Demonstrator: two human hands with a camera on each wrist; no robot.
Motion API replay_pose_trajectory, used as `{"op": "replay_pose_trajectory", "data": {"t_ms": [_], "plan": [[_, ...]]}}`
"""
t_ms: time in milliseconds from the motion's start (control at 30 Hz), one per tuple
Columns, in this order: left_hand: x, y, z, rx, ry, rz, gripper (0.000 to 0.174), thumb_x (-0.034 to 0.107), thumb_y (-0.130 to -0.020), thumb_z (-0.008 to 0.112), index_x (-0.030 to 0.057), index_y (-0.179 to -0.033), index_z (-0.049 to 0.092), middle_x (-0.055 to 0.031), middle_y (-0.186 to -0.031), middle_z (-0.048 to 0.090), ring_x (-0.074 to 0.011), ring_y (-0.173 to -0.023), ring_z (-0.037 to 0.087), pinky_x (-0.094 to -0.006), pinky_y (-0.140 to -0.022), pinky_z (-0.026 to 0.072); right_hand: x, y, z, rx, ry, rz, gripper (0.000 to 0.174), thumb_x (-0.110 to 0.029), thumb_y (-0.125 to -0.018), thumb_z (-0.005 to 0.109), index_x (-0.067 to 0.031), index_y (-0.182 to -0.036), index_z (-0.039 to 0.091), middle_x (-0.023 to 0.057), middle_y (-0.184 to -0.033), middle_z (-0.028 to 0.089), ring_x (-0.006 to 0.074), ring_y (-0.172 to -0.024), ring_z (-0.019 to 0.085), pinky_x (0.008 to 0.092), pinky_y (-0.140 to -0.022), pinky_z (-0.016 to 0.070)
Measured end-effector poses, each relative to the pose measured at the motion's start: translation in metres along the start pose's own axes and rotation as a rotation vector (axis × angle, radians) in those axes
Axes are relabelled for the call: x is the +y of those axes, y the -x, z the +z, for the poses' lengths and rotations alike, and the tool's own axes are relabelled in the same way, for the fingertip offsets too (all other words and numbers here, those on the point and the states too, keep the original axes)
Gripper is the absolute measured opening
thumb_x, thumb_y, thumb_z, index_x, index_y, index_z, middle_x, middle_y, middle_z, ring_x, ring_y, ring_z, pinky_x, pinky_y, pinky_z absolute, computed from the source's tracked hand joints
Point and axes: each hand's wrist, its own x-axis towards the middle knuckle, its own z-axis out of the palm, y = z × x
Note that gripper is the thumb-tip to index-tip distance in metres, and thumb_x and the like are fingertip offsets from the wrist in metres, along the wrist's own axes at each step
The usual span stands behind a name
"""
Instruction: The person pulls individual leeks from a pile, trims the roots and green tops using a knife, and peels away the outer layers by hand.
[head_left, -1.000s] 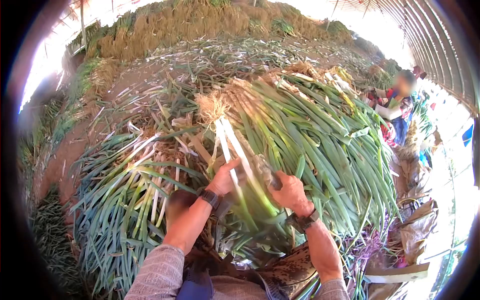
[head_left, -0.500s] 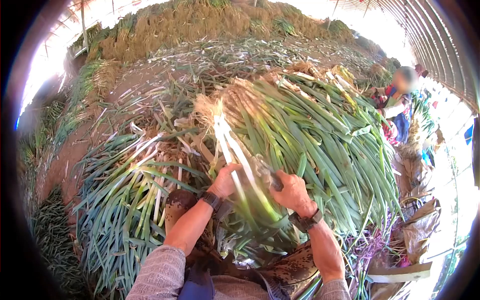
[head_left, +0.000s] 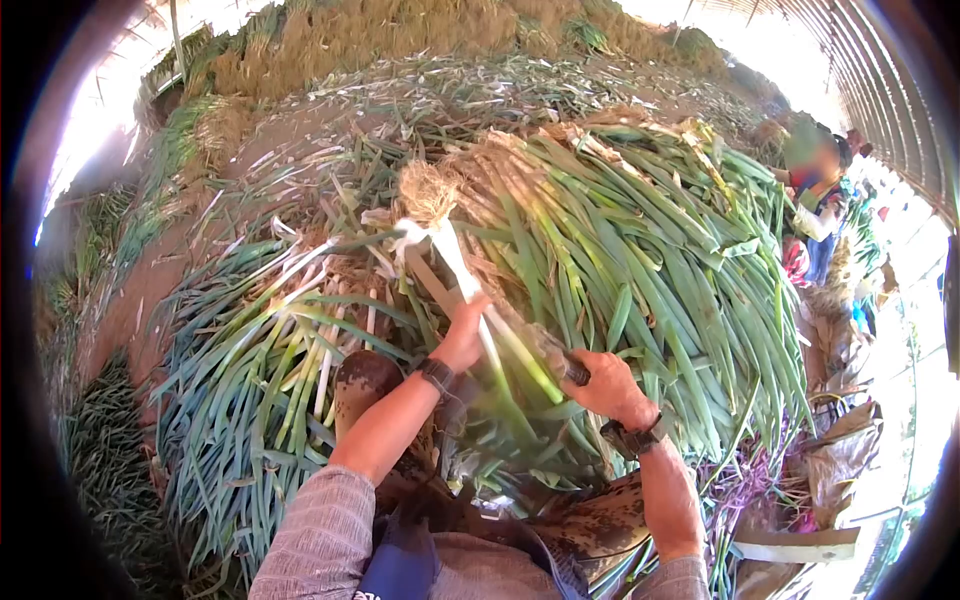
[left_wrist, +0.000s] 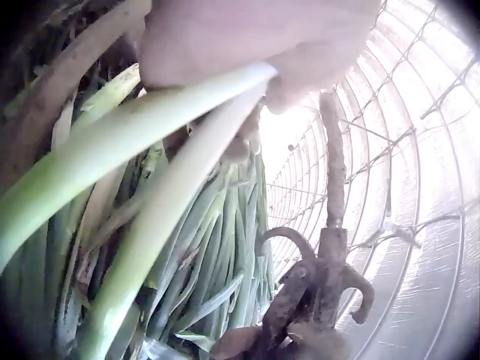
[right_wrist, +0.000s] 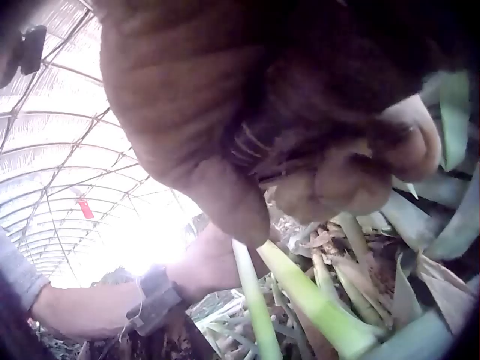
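My left hand (head_left: pixel 465 335) grips two leeks (head_left: pixel 455 262) around their white shanks, roots pointing away from me and green tops hanging toward my lap. The matted roots (head_left: pixel 428 192) stand out at the far end. In the left wrist view both stalks come out below the hand, pale turning to green. My right hand (head_left: pixel 610 388) is curled around the handle of a dirty air blow gun (left_wrist: pixel 315 277) with a long thin nozzle, hook and lever. The nozzle is close beside the leeks. In the right wrist view the fingers mostly hide the handle.
A large heap of leeks (head_left: pixel 640 230) lies ahead and right, another pile (head_left: pixel 260 380) at left. Between them a flat brown strip (head_left: pixel 430 280) pokes up. Trimmings litter the ground. Another person (head_left: pixel 820 210) works at the far right. A purple tangle (head_left: pixel 755 480) lies near my right side.
The view has shifted slightly. My left hand and the leeks have moved a little up and right; my right hand has gone slightly right and down. Both grips stay the same.
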Motion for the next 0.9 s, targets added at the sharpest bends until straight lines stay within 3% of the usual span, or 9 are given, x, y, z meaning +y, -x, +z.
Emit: {"op": "replay_pose_trajectory", "data": {"t_ms": [100, 167, 300, 533, 567, 600, 633, 767, 900], "plan": [[0.025, 0.006, 0.01, 0.194, 0.082, 0.033, 0.016, 0.027, -0.097, 0.061, 0.0131, -0.095, 0.054, -0.0018, -0.077, 0.058, -0.0172, -0.069, 0.063, -0.038, -0.063, 0.0571, 0.011, 0.007, 0.006, -0.088, -0.028, -0.005, 0.039, -0.029, -0.075, 0.072, -0.0074, -0.108, 0.068, 0.0201, -0.085, 0.068, 0.0388, -0.081, 0.065, 0.0456, -0.073, 0.052], [0.042, -0.011, -0.002, 0.282, 0.157, 0.188, 0.02, 0.031, -0.095, 0.063, 0.0148, -0.09, 0.052, -0.001, -0.07, 0.052, -0.0189, -0.061, 0.057, -0.0389, -0.057, 0.054, 0.004, 0.012, -0.002, -0.254, -0.15, 0.002, 0.042, -0.024, -0.074, 0.076, -0.0016, -0.108, 0.067, 0.0135, -0.072, 0.063, 0.0234, -0.065, 0.059, 0.0356, -0.065, 0.0484], [0.13, 0.007, 0.016, 0.143, 0.139, 0.331, 0.02, 0.035, -0.099, 0.055, 0.0168, -0.091, 0.053, -0.0005, -0.067, 0.049, -0.0203, -0.061, 0.053, -0.0483, -0.063, 0.0525, 0.045, 0.02, 0.013, -0.334, -0.302, 0.113, 0.043, -0.021, -0.077, 0.078, -0.0036, -0.114, 0.066, -0.0003, -0.067, 0.055, 0.011, -0.066, 0.05, 0.0296, -0.064, 0.0443], [0.348, 0.07, 0.081, -0.048, -0.407, 0.837, 0.031, 0.035, -0.1, 0.055, 0.007, -0.087, 0.055, -0.0108, -0.067, 0.058, -0.0294, -0.061, 0.063, -0.0426, -0.06, 0.0537, 0.042, 0.024, 0.0, -0.406, -0.395, 0.37, 0.058, -0.027, -0.071, 0.078, 0.0042, -0.117, 0.064, 0.0122, -0.092, 0.069, 0.0219, -0.082, 0.061, 0.0344, -0.078, 0.048], [0.358, 0.094, 0.118, 0.245, -0.437, 1.058, 0.029, 0.035, -0.098, 0.059, 0.0065, -0.093, 0.057, -0.0092, -0.064, 0.056, -0.0233, -0.056, 0.06, -0.0366, -0.057, 0.0541, 0.046, 0.023, 0.002, -0.378, -0.291, 0.385, 0.056, -0.027, -0.071, 0.077, 0.0029, -0.116, 0.065, 0.0143, -0.093, 0.07, 0.0234, -0.084, 0.063, 0.0349, -0.079, 0.0484], [0.466, 0.066, 0.053, 0.218, -0.66, 1.206, 0.031, 0.03, -0.1, 0.057, 0.0001, -0.11, 0.059, -0.006, -0.091, 0.058, -0.0216, -0.078, 0.061, -0.0399, -0.076, 0.0546, 0.041, 0.02, -0.002, -0.435, -0.18, 0.341, 0.053, -0.028, -0.07, 0.073, 0.0004, -0.113, 0.066, 0.0208, -0.096, 0.07, 0.0303, -0.088, 0.067, 0.0381, -0.081, 0.0493], [0.478, 0.103, 0.087, 0.548, -0.778, 1.163, 0.035, 0.032, -0.101, 0.055, 0.0024, -0.119, 0.059, -0.0055, -0.095, 0.057, -0.0176, -0.089, 0.061, -0.0347, -0.083, 0.0527, 0.045, 0.022, 0.002, -0.434, -0.182, 0.339, 0.053, -0.028, -0.07, 0.073, 0.0004, -0.113, 0.066, 0.0208, -0.096, 0.07, 0.0303, -0.088, 0.067, 0.0381, -0.081, 0.0493], [0.705, 0.125, 0.015, 0.215, -1.082, 1.077, 0.039, 0.044, -0.097, 0.058, 0.0058, -0.101, 0.062, -0.0058, -0.078, 0.057, -0.0094, -0.07, 0.057, -0.0227, -0.055, 0.0458, 0.063, 0.034, 0.007, -0.367, -0.037, 0.335, 0.051, -0.035, -0.072, 0.073, 0.0012, -0.107, 0.066, 0.0233, -0.092, 0.069, 0.0367, -0.086, 0.065, 0.0422, -0.078, 0.0495], [0.625, 0.196, 0.021, 0.908, -2.019, 0.593, 0.061, 0.06, -0.093, 0.054, 0.0024, -0.109, 0.063, -0.0054, -0.081, 0.056, -0.0115, -0.074, 0.056, -0.026, -0.059, 0.0459, 0.059, 0.042, 0.011, -0.348, 0.044, 0.361, 0.052, -0.039, -0.072, 0.072, -0.0008, -0.108, 0.067, 0.0241, -0.094, 0.068, 0.0399, -0.089, 0.065, 0.0437, -0.08, 0.0501]]}}
